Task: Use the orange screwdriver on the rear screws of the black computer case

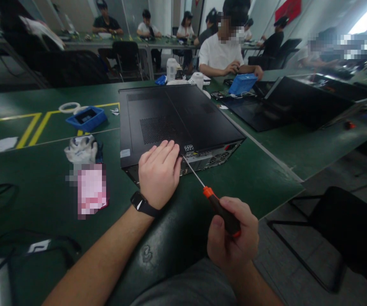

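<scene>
A black desktop computer case (177,119) lies on its side on the green table (260,170), its rear panel facing me. My left hand (159,172) rests on the near edge of the case's top panel, fingers together and laid flat, a black watch on the wrist. My right hand (232,242) is closed around the black and orange handle of a screwdriver (217,204). The thin shaft points up and left, and its tip meets the rear edge of the case just beside my left fingertips.
A blue parts tray (87,119), a tape roll (69,107) and a crumpled glove (81,149) lie to the left. Another open case (298,104) and blue tray (242,83) sit to the right, where a person in white works. Black chair (345,229) at right.
</scene>
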A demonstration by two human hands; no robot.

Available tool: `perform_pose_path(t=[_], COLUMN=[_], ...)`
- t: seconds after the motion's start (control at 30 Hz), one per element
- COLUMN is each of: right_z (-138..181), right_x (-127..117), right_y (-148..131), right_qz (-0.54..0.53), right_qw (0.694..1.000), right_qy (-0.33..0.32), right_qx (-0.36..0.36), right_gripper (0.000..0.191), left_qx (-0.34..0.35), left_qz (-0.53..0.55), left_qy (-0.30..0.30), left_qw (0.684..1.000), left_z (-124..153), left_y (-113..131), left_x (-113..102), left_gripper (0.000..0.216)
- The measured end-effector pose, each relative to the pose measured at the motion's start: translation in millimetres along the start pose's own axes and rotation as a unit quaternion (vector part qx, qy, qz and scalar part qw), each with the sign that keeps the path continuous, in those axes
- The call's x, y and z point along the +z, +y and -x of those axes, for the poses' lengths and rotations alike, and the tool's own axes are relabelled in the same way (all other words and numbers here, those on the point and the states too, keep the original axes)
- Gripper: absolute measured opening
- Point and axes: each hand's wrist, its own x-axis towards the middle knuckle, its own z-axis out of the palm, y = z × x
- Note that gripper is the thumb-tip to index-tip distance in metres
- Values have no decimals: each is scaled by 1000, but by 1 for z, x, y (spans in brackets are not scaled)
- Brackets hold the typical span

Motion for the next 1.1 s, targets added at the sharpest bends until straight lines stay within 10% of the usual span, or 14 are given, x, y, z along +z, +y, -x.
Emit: perform_pose_path(t=[1.1], right_z=[3], right_x=[-2], right_y=[0], right_qz=[-16], right_qw=[1000], right_qy=[-19], right_qx=[2], right_gripper=[46], left_qx=[-15], left_qz=[13], left_qy=[-17], left_qw=[1000], left_z=[0], left_y=[0], left_x=[-2], left_gripper=[33])
